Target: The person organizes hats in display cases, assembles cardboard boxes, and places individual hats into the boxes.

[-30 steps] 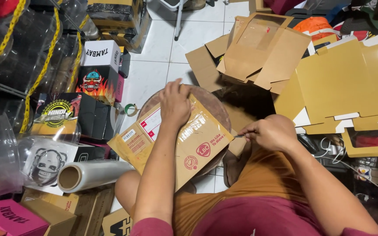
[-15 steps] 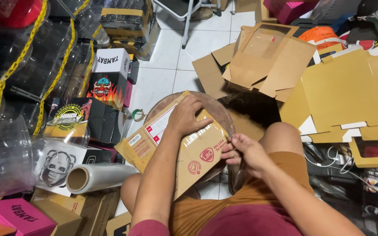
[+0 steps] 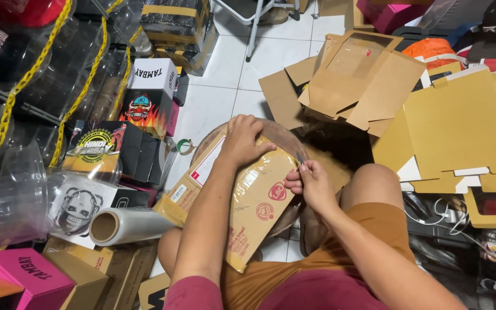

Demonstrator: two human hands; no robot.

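Clearly, label by label, from the left edge to the right:

Far left: clear plastic domes [image 3: 12, 195] piled behind two yellow chains [image 3: 78, 95]; how many domes I cannot tell.
Boxes on the left: three printed cartons stand in a column, the black one with a flame picture [image 3: 144, 103] at the top; one pink box [image 3: 27, 275] lies at the bottom corner.
Film: one roll of clear wrap [image 3: 127, 225] lies on its side, just beside the parcel's lower corner.
Tape: one small roll [image 3: 185, 146] on the white tiles.
Parcel: one flat brown cardboard parcel [image 3: 242, 195] wrapped in clear film rests tilted across the person's lap, over a round tray.
Left hand [image 3: 245, 139]: fingers spread flat, pressing the parcel's upper edge; it grips nothing.
Right hand [image 3: 311, 183]: fingers pinched together on a small thin thing at the parcel's right edge, too small to name.
Change: a second ago the right hand sat further right, off the parcel; now it touches the edge, and the parcel has turned more upright. My reading is that work on that edge is under way.
Right side: one windowed carton [image 3: 363, 80] lies folded flat; yellow-brown die-cut sheets [image 3: 460, 126] overlap, at least two.
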